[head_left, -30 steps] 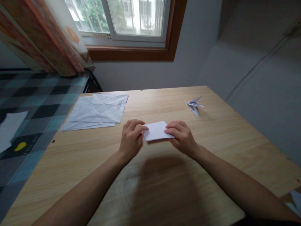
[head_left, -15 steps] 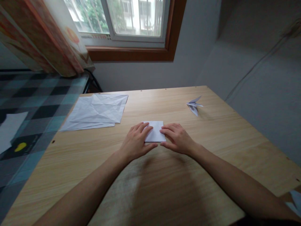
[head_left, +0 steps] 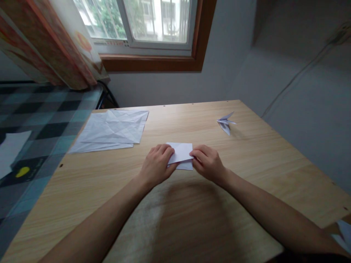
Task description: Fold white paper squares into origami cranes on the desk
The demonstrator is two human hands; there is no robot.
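A small folded sheet of white paper lies near the middle of the wooden table, between my hands. Its upper layer is lifted and tilted at the near side, so a lower layer shows beneath it. My left hand is closed on the paper's left side, fingers on top and thumb at the near edge. On the right side, my right hand pinches the paper's edge between thumb and fingers.
Creased white sheets lie at the table's back left. A folded paper figure with pointed wings stands at the back right. Left of the wooden table is a checked cloth with a white paper on it.
Both hands have gone from lying over the flat paper to gripping its sides. The near side of the upper layer has come up, showing the layer below.
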